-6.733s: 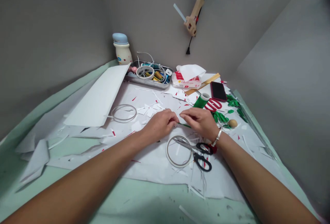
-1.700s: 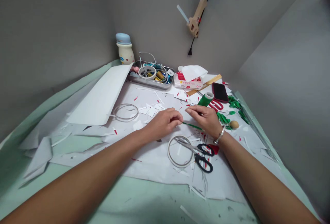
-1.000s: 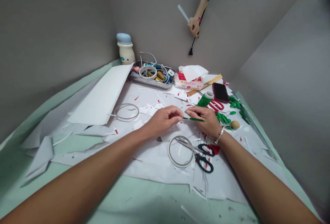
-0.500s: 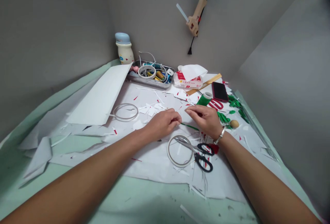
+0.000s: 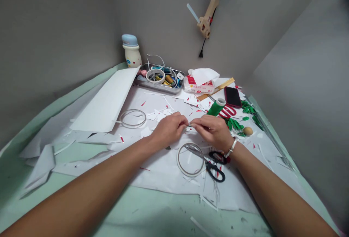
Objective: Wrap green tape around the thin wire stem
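My left hand and my right hand meet at mid-table, fingertips nearly touching. Both are pinched on a thin green stick, of which only a short dark bit shows between the fingertips; the rest is hidden under my right hand. A silver bracelet circles my right wrist. Just below the hands lie black-handled scissors across a clear tape ring. A green roll stands just beyond my right hand.
White paper sheets and scraps cover the green table. A metal tray of tape and cables, a tissue pack, a red phone, red scissors, green leaves and a second tape ring lie around. A glue gun hangs on the wall.
My right hand has slid left along the green stick until its fingertips meet my left hand; the stick that showed between and under the hands is now almost covered.
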### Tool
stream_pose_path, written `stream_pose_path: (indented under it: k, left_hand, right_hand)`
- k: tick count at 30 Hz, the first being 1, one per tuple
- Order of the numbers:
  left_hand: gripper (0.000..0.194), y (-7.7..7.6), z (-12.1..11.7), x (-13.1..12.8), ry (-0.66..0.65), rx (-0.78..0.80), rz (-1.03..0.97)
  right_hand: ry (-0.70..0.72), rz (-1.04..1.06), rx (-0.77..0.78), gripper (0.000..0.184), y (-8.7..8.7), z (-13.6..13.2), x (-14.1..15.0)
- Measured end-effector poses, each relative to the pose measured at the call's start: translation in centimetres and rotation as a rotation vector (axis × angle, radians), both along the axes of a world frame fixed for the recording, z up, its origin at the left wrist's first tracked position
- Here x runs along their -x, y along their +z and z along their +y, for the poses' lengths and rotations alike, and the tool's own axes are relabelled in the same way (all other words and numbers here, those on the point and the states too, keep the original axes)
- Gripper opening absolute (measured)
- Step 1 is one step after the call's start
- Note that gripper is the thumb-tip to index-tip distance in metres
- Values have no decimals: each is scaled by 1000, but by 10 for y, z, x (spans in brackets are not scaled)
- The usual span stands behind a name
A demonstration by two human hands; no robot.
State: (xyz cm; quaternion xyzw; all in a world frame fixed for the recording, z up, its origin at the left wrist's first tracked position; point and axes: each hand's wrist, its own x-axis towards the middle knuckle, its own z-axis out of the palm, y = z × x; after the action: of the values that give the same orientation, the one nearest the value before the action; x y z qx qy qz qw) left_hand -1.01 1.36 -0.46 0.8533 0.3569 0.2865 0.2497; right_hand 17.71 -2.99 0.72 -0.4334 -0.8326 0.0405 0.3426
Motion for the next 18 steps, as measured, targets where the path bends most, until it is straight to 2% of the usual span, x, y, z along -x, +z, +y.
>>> stream_pose_path:
  k: [3, 5, 8, 10, 12, 14, 16, 18]
  left_hand:
    - [15, 3, -3, -1, -129, 50, -29]
    - [14, 6, -4, -1, -154, 137, -113]
    - [16, 10, -1, -1, -101, 302, -260]
    - [19, 10, 2, 0, -12, 343, -321]
    - [17, 8, 4, 1, 88, 283, -299]
    - [14, 4, 5, 1, 148, 167, -195]
    - [13, 1, 4, 1, 118, 67, -75]
    - [14, -1, 1, 0, 13, 16, -3]
  right_hand:
    - [-120, 167, 47, 20, -3, 10, -13]
    - [-174, 222, 124, 21, -8, 16, -19]
    - [-105, 167, 222, 21, -15, 19, -19]
    - [-11, 60, 209, 18, -16, 15, -12]
    - [79, -59, 155, 17, -13, 8, -2]
    - [113, -116, 79, 17, -8, 1, 4]
    - [85, -92, 14, 17, -3, -2, 6]
    - [16, 2, -5, 18, 0, -1, 2]
